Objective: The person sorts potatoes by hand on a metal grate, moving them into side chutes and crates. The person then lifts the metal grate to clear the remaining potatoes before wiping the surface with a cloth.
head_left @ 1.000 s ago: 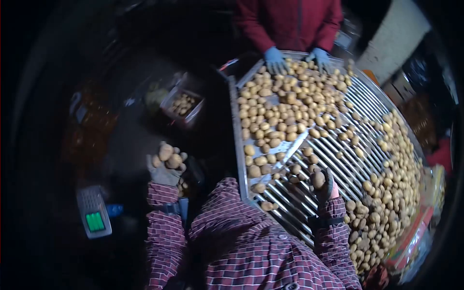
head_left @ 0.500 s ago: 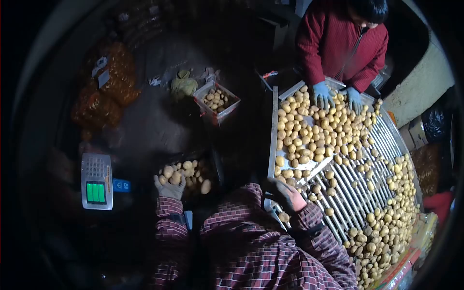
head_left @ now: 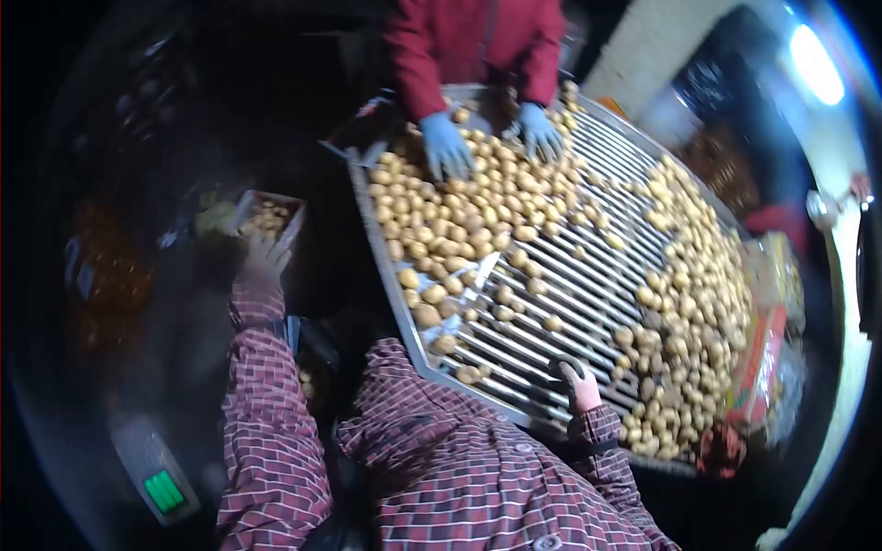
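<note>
My left hand (head_left: 266, 253), in a light glove, reaches out at the near edge of the small box (head_left: 296, 220) of potatoes. Its fingers are spread, with nothing visible in them. My right hand (head_left: 579, 381), in a dark-tipped glove, is over the lower part of the metal bar rack (head_left: 588, 285); its fingers are blurred, and what they hold, if anything, is hidden. Potatoes (head_left: 478, 207) cover the upper left of the rack, and a second mass (head_left: 689, 340) lies along its right side.
Across the rack a person in a red top (head_left: 487, 41) has both blue-gloved hands on the potatoes. A scale with a green display (head_left: 165, 491) is at the lower left. Orange net sacks (head_left: 115, 275) stand at the left, and a red and yellow bag (head_left: 761, 363) at the right.
The view has swung right. My left hand has left the potatoes beside me and reached forward to the small box. My right hand has moved from the rack's left edge over its bars.
</note>
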